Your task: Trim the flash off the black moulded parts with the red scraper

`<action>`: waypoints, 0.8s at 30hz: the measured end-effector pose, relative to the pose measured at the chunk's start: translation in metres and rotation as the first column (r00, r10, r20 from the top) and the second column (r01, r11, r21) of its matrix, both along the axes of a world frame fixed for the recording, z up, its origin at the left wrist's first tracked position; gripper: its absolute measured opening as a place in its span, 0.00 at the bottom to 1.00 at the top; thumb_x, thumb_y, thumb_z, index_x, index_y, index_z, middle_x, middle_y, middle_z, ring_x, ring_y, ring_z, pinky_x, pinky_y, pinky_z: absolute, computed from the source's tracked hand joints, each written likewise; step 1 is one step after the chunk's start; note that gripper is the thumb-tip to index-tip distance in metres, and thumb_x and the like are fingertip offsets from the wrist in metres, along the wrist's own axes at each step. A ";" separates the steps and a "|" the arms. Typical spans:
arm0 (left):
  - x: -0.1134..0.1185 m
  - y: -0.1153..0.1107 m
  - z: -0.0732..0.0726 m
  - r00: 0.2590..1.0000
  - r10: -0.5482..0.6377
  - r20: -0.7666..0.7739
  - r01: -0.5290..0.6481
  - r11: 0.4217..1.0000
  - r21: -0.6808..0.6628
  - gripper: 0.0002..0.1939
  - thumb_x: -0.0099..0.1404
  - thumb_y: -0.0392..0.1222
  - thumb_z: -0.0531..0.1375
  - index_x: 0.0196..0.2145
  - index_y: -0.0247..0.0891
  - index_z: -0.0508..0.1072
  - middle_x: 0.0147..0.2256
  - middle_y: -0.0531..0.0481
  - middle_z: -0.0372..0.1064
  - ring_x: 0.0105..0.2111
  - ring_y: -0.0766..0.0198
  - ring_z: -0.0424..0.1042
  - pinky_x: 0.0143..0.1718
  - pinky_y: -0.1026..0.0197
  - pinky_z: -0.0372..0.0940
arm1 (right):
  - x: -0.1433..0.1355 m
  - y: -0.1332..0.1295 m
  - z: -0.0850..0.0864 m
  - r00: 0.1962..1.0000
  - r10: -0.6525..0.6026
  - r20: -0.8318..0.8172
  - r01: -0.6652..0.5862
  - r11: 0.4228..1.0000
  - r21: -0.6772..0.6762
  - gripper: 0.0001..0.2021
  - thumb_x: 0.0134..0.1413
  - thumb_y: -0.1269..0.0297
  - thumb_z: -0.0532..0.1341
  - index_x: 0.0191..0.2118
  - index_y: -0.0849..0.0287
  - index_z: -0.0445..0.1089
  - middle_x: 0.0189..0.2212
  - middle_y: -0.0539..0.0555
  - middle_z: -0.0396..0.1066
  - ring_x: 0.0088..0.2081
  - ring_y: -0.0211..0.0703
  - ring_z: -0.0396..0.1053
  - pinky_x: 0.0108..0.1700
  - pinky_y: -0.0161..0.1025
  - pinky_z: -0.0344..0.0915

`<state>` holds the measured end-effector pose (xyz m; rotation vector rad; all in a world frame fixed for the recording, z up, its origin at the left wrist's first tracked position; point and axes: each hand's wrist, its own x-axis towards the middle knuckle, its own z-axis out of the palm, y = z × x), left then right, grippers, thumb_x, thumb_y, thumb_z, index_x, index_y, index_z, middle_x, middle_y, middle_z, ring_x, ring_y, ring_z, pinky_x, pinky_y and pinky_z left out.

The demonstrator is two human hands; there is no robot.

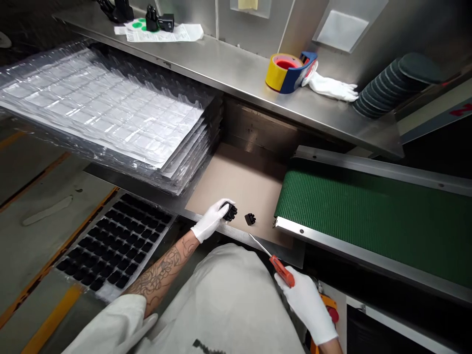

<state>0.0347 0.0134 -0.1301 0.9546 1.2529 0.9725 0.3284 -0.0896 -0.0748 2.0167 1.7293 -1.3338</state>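
My left hand (pixel 213 220), in a white glove, grips a small black part (pixel 230 212) with prongs over the front edge of a brown board (pixel 236 182). A second black part (pixel 250 219) lies on the board just to the right of that hand. My right hand (pixel 304 297), also gloved in white, is closed around the red handle of a screwdriver (pixel 282 270). Its metal shaft points up and left toward the loose part, without touching it.
Stacked clear trays (pixel 99 108) stand at the left; below is a tray of black parts (pixel 114 241). A green conveyor belt (pixel 368 221) runs right. The metal shelf (pixel 236 69) behind bears a tape dispenser (pixel 285 73), a white glove (pixel 332 88) and dark stacked discs (pixel 394 86).
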 end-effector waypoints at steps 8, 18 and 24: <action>-0.005 0.003 0.002 0.882 0.010 -0.471 0.103 0.971 0.214 0.14 0.60 0.44 0.64 0.45 0.40 0.74 0.43 0.47 0.74 0.43 0.57 0.72 0.48 0.56 0.65 | 0.009 0.002 -0.004 0.997 -0.041 0.070 0.042 0.999 -0.009 0.14 0.60 0.52 0.52 0.35 0.55 0.68 0.21 0.48 0.64 0.21 0.32 0.56 0.27 0.30 0.51; 0.001 0.000 0.004 0.337 -0.059 -0.940 0.573 0.804 0.155 0.09 0.64 0.33 0.55 0.38 0.38 0.75 0.34 0.42 0.69 0.36 0.53 0.66 0.38 0.52 0.59 | -0.010 0.053 0.031 0.947 0.200 0.252 -0.211 0.977 0.014 0.13 0.60 0.53 0.54 0.31 0.55 0.66 0.25 0.50 0.70 0.24 0.36 0.63 0.29 0.32 0.49; -0.002 -0.009 -0.012 0.495 -0.058 -0.867 0.515 0.823 0.240 0.08 0.62 0.34 0.58 0.37 0.40 0.76 0.32 0.42 0.68 0.34 0.53 0.63 0.37 0.52 0.56 | -0.020 0.061 0.030 0.959 0.215 0.182 -0.227 0.973 0.043 0.14 0.59 0.52 0.55 0.31 0.57 0.68 0.25 0.53 0.70 0.24 0.36 0.62 0.28 0.33 0.48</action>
